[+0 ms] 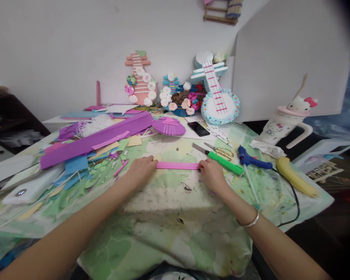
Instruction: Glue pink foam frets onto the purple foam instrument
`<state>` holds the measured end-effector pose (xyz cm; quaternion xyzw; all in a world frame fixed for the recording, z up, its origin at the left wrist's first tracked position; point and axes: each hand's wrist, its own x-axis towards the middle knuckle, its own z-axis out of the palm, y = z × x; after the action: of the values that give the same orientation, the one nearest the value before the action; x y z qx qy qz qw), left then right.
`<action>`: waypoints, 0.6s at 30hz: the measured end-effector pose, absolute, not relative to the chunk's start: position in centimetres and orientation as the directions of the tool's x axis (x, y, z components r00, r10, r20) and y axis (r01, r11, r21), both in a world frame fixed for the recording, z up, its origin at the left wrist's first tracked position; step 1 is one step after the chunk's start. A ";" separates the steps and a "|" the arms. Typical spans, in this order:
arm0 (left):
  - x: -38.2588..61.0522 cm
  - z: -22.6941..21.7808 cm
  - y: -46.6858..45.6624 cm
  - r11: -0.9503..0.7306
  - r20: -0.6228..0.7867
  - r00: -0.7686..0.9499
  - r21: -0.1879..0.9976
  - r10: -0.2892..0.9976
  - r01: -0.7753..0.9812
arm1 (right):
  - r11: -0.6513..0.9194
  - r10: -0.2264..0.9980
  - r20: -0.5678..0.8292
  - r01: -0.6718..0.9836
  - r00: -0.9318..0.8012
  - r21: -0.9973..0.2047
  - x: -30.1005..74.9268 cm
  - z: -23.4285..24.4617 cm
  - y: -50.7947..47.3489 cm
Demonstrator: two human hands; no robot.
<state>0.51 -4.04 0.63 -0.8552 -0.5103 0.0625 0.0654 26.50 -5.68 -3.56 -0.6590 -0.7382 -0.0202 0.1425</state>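
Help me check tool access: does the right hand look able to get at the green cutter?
Probably yes: the right hand is close beside the green cutter, nothing visibly between, though its fingers hold the pink strip.

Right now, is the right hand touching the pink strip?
Touching. In the head view, the right hand holds the right end of the pink strip, with no gap visible between them.

Place: we log a small craft workshop, worked at one table.
Table cover (163,229): patterned green and white, stained, littered with paper scraps (76,165).
Tools: we list glue gun (255,160), scissors (216,149), green-handled knife (225,162).
Wall side: flower-trimmed, instrument-shaped models (140,83) stand before a plain wall (76,46).
Personal items: tumbler (281,126), banana (294,177), phone (198,128).
Dark shelf (10,123): blurred at left; we think it holds papers.
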 end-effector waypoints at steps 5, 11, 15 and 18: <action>-0.2 -0.2 -3.7 -0.446 0.017 0.448 -0.079 0.894 0.892 | 0.153 0.961 0.262 0.963 -0.093 -0.222 26.8 -4.1 -5.2; -1.5 -1.9 -2.3 -0.434 0.085 0.426 0.110 0.900 0.894 | 0.191 0.955 0.271 0.945 -0.116 -0.266 27.1 -3.9 -4.3; -2.2 -2.5 -1.3 -0.384 0.096 0.372 0.234 0.923 0.893 | 0.166 0.966 0.241 0.944 -0.097 -0.286 26.9 -3.6 -4.1; -2.5 -2.7 -0.9 -0.325 0.076 0.317 0.313 0.945 0.893 | 0.125 0.974 0.218 0.947 -0.061 -0.296 26.8 -3.5 -4.1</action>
<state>-2.49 -0.89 -2.65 -0.8045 -0.5711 -0.1231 -0.1069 26.85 -4.06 -3.47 -0.6602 -0.7274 0.0372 0.1835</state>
